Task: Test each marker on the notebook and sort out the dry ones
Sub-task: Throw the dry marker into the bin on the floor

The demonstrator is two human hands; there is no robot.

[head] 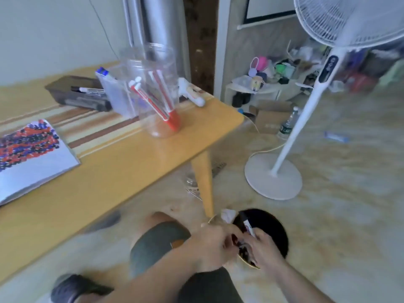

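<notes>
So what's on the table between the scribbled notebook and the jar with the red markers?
Nothing: in the head view, only bare tabletop and its striped band lie between the notebook and the jar holding the red markers.

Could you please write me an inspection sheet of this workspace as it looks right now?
Surface: wooden table, striped cloth at its back.
Job's things: open notebook covered in red, blue and black scribbles; red markers in a clear jar; marker held over the black bin on the floor.
Clutter: dark tray with a marker; clear box.
Grippers: left hand and right hand both at the marker; blurred.
Cables: fan cord across the floor.
Surroundings: standing fan; bottle; cluttered low shelf.
</notes>
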